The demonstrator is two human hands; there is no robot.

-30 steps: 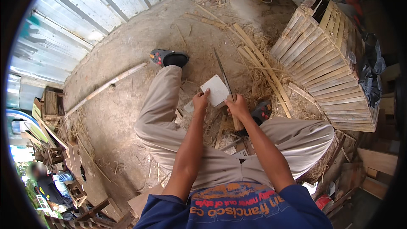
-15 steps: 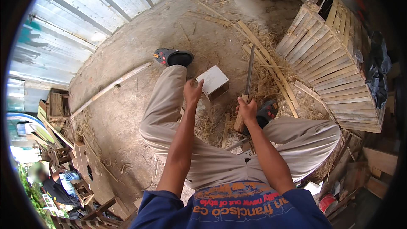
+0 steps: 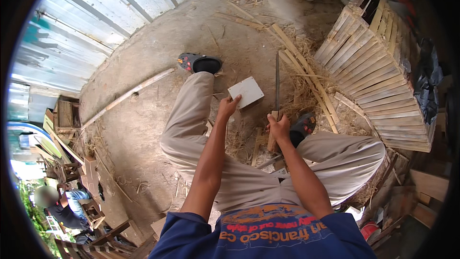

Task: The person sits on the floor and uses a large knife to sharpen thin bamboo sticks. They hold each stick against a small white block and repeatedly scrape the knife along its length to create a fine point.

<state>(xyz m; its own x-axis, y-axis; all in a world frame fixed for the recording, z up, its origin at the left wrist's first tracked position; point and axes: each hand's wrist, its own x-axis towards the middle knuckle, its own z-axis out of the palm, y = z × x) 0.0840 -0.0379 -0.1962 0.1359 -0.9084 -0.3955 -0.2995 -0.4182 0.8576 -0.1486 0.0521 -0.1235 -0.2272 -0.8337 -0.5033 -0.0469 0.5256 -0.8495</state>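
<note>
Pinching white square piece (image 3: 246, 92): left hand (image 3: 228, 106). Right hand (image 3: 280, 127) is gripping long knife (image 3: 277, 81), fingers curled. Slatted crate (image 3: 371, 79) is hiding its contents.

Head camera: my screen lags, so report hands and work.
Left hand holding white-faced piece. Right hand gripping long-bladed tool. Tool and piece apart; loose wooden strips right of the blade.

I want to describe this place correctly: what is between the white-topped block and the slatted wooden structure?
In the head view: the long blade in the right hand, then shavings and wooden strips.
</note>
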